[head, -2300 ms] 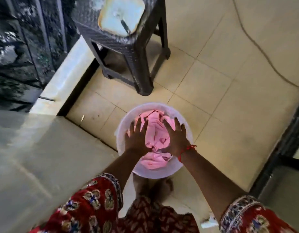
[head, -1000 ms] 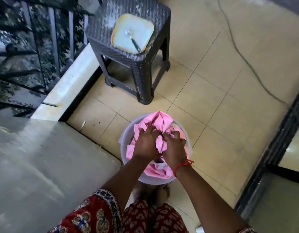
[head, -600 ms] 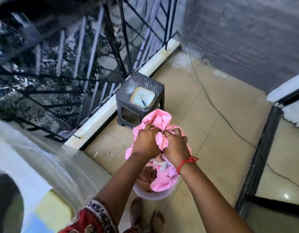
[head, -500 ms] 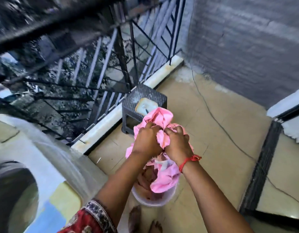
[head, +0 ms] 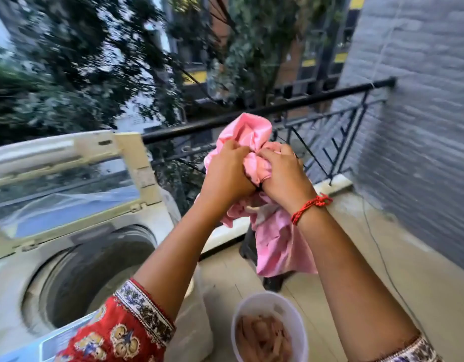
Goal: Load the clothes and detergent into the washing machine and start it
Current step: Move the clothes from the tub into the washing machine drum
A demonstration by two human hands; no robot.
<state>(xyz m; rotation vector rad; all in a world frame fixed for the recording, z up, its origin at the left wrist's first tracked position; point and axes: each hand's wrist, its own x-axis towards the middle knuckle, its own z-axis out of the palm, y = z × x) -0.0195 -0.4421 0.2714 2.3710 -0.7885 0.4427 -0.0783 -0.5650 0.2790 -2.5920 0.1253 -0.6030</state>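
A bunched pink cloth [head: 275,244] hangs in the air at chest height, gripped from both sides. My left hand [head: 225,176] and my right hand [head: 283,176] are both shut on its top, close together. To the left stands a top-loading washing machine [head: 157,215] with its lid [head: 66,165] raised and its dark drum [head: 95,273] open. Below the hands a white bucket [head: 302,333] rests on the floor with a peach-coloured cloth [head: 262,338] inside. No detergent is in view.
A black balcony railing [head: 317,97] runs behind the hands, with trees and buildings beyond. A grey brick wall [head: 421,126] closes the right side. A dark stool [head: 251,246] is mostly hidden behind the pink cloth. A thin cable [head: 382,257] crosses the tiled floor.
Both hands have lifted the pink cloth out of the bucket and up to chest height. The view has swung upward and left, bringing the open washing machine into sight.
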